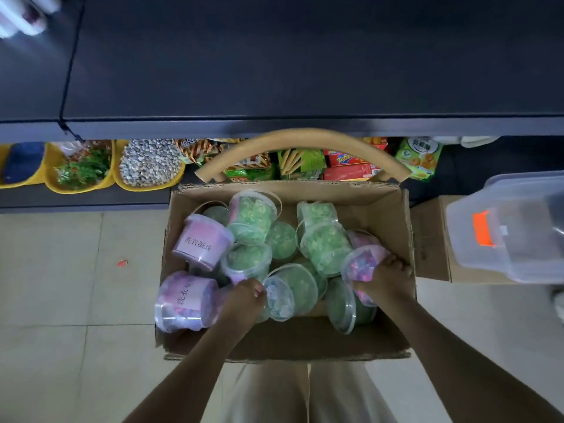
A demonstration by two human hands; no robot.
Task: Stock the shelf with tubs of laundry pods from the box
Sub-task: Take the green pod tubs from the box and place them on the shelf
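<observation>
Reaching down into the open brown cardboard box (293, 337), both bare hands are among clear plastic tubs of laundry pods, most of them tipped on their sides. The right hand (386, 277), by the box's right wall, has its grip curled round a clear tub of pink-and-purple pods (361, 264). The left hand (244, 299), toward the box's front left, has curled fingers lying between a purple-labelled tub (186, 300) and a clear tub of pale blue pods (277, 297). I cannot tell whether its grip holds either one. Tubs of green pods (326, 248) fill the middle of the box.

Just beyond the box's far wall curves a tan wooden chair back (302, 141), and past that lies the dark grey shelf board (305, 71). Right of the box is a clear plastic storage bin with an orange label (503, 233). Well to the box's far left sit yellow trays (146, 186) of loose goods.
</observation>
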